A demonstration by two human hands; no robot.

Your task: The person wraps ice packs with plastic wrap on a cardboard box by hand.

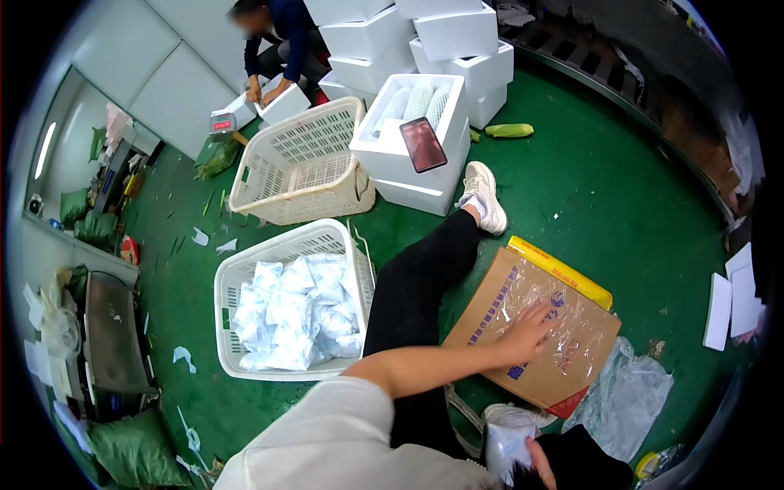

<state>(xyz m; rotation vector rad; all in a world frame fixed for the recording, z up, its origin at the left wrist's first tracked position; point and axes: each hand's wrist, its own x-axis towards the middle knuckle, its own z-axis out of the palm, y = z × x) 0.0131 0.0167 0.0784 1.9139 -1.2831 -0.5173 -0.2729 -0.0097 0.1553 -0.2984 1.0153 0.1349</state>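
Observation:
My left hand (527, 335) lies flat, fingers spread, on top of a taped cardboard box (498, 306) with printed lettering. A yellow strip of packaging (563, 273) sticks out along the box's far edge. At the bottom of the view my right hand (541, 464) is closed on a white plastic pack (508, 447), only partly visible beside my bent leg. To the left of my outstretched leg stands a white plastic basket (224, 327) filled with several similar white packs (298, 310).
Beyond is a second plastic basket (238, 192). Beside it, a foam box (376, 151) holds net-wrapped items with a phone (423, 145) on top. More foam boxes (457, 33) are stacked behind. A person (290, 41) crouches near a scale (222, 124). Clear plastic film (629, 400) lies right.

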